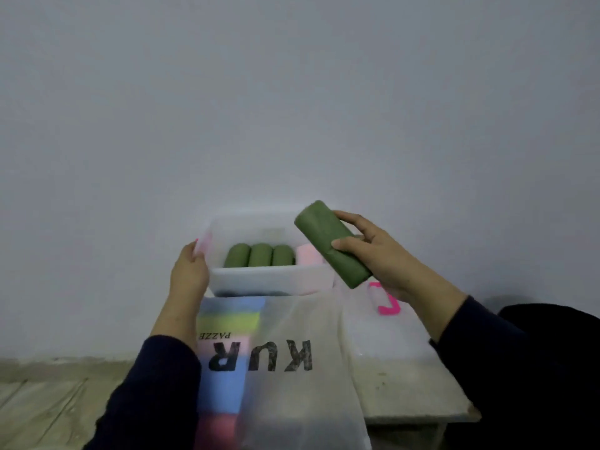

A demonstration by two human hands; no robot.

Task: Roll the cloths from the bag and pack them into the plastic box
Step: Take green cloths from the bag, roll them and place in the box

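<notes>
Left hand [190, 271] clamped on left rim of plastic box [259, 280], steadying it. Inside — three green rolls [259, 254] side by side, then a pink roll [308, 254] against the right wall. Little room left: risk of jamming or unrolling if forced in. Right hand [373, 251] wrapped round green rolled cloth [331, 243], tilted over right rim. Below, bag [292, 368] — more cloths inside, overhanging table edge.
</notes>
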